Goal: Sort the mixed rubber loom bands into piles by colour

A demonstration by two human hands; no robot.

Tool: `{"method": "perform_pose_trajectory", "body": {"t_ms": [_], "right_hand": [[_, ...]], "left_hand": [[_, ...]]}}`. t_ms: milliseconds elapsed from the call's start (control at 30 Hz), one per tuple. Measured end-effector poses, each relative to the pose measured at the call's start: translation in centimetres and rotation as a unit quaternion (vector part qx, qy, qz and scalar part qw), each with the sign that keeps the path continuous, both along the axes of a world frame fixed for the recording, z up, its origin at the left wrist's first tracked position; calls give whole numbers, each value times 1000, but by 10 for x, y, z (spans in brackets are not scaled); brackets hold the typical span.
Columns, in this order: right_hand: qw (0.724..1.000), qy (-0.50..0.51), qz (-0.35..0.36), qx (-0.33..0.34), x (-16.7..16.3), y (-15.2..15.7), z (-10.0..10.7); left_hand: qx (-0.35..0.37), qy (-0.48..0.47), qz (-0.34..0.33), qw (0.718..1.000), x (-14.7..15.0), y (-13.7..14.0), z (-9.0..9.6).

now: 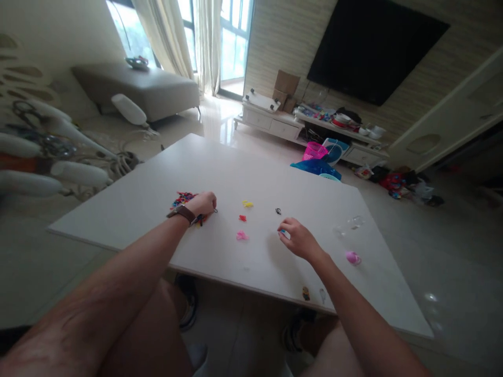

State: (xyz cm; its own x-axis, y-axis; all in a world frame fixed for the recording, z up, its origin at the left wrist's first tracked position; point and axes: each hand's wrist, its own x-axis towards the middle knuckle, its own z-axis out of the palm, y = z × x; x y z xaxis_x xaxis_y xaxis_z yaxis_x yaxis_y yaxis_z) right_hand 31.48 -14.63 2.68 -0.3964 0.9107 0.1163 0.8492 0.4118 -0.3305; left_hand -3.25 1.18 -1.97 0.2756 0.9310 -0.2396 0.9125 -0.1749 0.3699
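My left hand (204, 203), with a brown-strapped watch (183, 212) on its wrist, is at the right side of a heap of small multicoloured bands (183, 197). Its fingers are pinched on a small dark band (215, 210). My right hand (295, 236) hovers over the middle of the white table (220, 167), its fingertips closed on a small blue piece (282, 231). Between the hands lie little groups of yellow bands (247, 203), red bands (242, 218) and pink bands (242, 236). Black bands (278, 211) lie just beyond my right hand.
A clear plastic container (349, 226) and a pink cup-like object (352, 257) stand on the right of the table. Near the front edge lie a small brown-yellow figure (305, 293) and a pale transparent piece (323, 296). White-shaded lamp arms (78, 170) are at the left.
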Motion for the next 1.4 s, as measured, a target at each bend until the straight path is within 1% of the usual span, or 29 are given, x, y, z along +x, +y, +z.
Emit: {"method": "perform_pose_trajectory", "body": {"t_ms": [133, 233, 333, 400, 533, 733, 833, 933, 1100, 1233, 1300, 1400], "right_hand": [[1000, -14, 1, -8, -7, 1, -6], [1000, -27, 3, -12, -11, 1, -9], [999, -32, 5, -15, -14, 2, -12], [999, -31, 8, -15, -17, 3, -13], [999, -16, 29, -3, -26, 4, -14], [996, -9, 88, 15, -46, 1, -19], [995, -8, 97, 20, -52, 2, -23], [995, -4, 95, 28, -55, 2, -27], [995, -10, 87, 38, -56, -3, -32], [996, -29, 77, 45, -52, 1, -32], [997, -36, 43, 49, -44, 9, -33], [997, -36, -54, 39, -25, 26, -39]], "left_hand": [[-1, 19, -23, 1000, 4, -4, 3], [1, 28, -33, 999, 11, -9, 9], [4, -10, -63, 998, 24, -17, 19], [9, -43, -106, 993, 36, -25, 27], [44, -92, -187, 977, 57, -41, 38], [54, -149, -247, 956, 74, -51, 39], [65, -153, -269, 949, 79, -53, 39], [74, -143, -278, 947, 84, -56, 40], [68, -149, -275, 947, 92, -62, 41], [67, -159, -266, 948, 89, -56, 42], [67, -164, -241, 954, 80, -48, 44], [81, -154, -177, 969, 61, -36, 50]]}}
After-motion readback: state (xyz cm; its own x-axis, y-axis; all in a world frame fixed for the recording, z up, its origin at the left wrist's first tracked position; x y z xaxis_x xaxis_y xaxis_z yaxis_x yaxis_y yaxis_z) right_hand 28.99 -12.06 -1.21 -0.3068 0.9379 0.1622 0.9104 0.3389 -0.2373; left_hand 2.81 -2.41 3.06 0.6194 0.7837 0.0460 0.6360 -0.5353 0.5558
